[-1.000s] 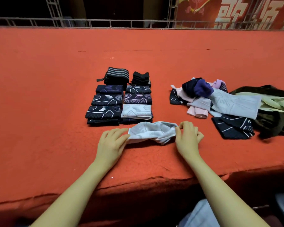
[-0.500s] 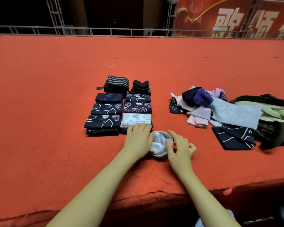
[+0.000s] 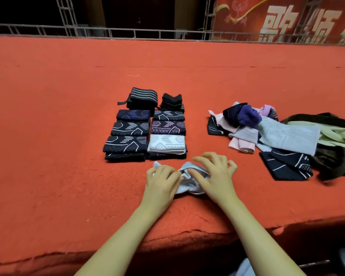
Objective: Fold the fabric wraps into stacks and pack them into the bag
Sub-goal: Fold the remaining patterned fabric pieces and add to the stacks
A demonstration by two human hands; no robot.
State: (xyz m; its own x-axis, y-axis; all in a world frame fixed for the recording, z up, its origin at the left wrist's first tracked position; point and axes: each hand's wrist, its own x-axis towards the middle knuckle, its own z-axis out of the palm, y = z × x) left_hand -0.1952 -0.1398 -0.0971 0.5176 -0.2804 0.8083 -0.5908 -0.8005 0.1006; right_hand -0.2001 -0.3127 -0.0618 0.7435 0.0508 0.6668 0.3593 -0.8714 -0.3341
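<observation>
A pale grey-white wrap (image 3: 188,187) lies bunched near the front of the red table (image 3: 68,136). My left hand (image 3: 161,181) grips its left part with curled fingers. My right hand (image 3: 214,176) arches over its right part, thumb on the cloth, and hides much of it. Just beyond stand two columns of folded wraps (image 3: 147,126), mostly dark patterned, with one white folded wrap (image 3: 166,143) on the near right stack. Several unfolded wraps (image 3: 267,134) are piled to the right. The olive bag (image 3: 335,162) lies at the right edge, its pale inside showing.
The table's worn front edge (image 3: 187,234) runs just below my wrists. A metal railing (image 3: 147,33) and a red banner (image 3: 287,18) stand behind the far edge. Bare red surface spreads to the left and behind the stacks.
The wrap was stretched out between my hands a second ago. My hands have since come together over it, and it is now bunched into a short bundle under both of them.
</observation>
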